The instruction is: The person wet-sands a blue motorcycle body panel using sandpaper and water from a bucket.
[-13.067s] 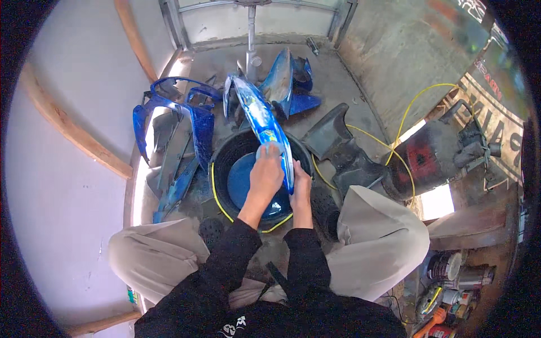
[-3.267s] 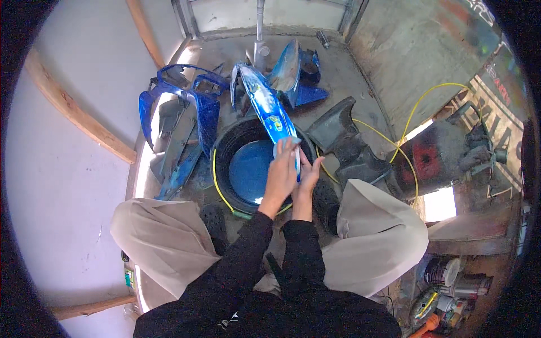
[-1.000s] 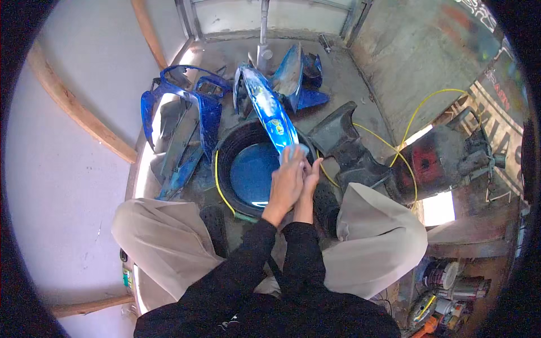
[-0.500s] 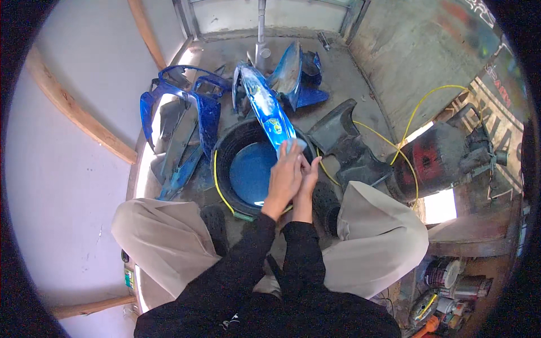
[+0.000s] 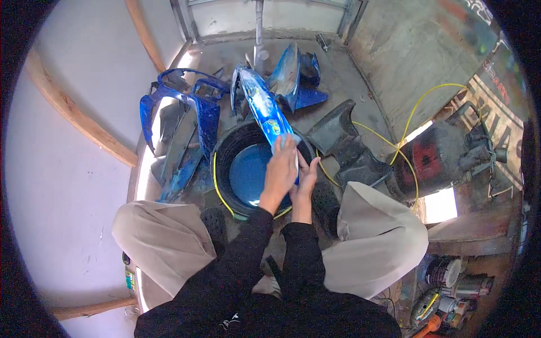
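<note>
Blue plastic dominates the scene. Far left: blue fairing panels (image 5: 180, 132) lie on the concrete floor (image 5: 338, 73) against a pale wall, well apart from both hands. Next right: round black basin (image 5: 225, 163) holding blue water, a yellow hose (image 5: 217, 186) curving along its left rim. Long blue panel (image 5: 264, 110) runs from the floor behind the basin down over the basin's far rim to the hands. Left hand (image 5: 280, 172) lies flat, fingers extended and together, palm pressed on the lower end of the long blue panel; a pale cloth or pad seems to sit under the fingers, not certain. Right hand (image 5: 307, 176) just beside it, fingers loosely spread, supporting the panel's edge from the right; whether it truly grips cannot be told. More blue parts (image 5: 296, 79) behind. Right of the hands: black seat-like part (image 5: 344, 143), then a dark red-and-black machine (image 5: 445, 155) with yellow hose looping over it. Lower right: cans and tools (image 5: 445, 281)
</note>
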A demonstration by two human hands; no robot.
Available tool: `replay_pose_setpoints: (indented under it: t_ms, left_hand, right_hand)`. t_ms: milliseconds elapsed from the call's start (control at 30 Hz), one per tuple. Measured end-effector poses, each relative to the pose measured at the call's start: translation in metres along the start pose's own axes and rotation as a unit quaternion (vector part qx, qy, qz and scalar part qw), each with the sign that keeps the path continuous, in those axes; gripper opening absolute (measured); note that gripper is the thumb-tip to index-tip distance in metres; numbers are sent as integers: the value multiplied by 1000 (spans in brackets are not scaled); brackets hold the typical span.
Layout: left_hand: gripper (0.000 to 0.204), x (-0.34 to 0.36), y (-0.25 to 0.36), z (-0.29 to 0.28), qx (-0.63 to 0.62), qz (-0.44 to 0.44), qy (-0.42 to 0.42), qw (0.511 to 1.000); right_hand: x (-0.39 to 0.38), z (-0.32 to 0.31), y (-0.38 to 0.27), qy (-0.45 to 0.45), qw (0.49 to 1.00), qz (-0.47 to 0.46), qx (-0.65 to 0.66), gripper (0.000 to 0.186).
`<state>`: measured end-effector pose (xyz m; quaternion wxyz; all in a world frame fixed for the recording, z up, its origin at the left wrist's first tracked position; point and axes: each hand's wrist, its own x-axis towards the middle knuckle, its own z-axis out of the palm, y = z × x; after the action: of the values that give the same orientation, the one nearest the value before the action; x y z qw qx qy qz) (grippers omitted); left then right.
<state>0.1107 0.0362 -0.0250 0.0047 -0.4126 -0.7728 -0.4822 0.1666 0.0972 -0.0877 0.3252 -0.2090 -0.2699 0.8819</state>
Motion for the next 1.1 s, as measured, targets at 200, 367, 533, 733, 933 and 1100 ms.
replay_pose_setpoints:
  t_ms: [200,367,533,733,933,1100]
  left_hand:
    - [39,17,-8,-4,-18,-57,25,998]
    - [39,-40,18,0,-35,-54,-2,998]
    - [39,-17,-2,4,-33,-11,43,998]
    - [41,-8,11,-4,-32,-129,-42,990]
    - [43,-40,26,16,-10,-1,-4,1000]
    - [41,13,-4,-9,12,-67,34,997]
  right_hand:
    - [-5,0,-19,-57,998,4,-5,110]
    - [-6,0,-27,14,997,3,-79,111]
    - [-6,0,-15,-18,1000,-1,-26,111]
    - [6,-14,-8,-45,999,-19,-24,113]
    - [13,-28,-14,22,999,24,-24,100]
    - [-3,7,-7,-38,999,-6,-20,103]
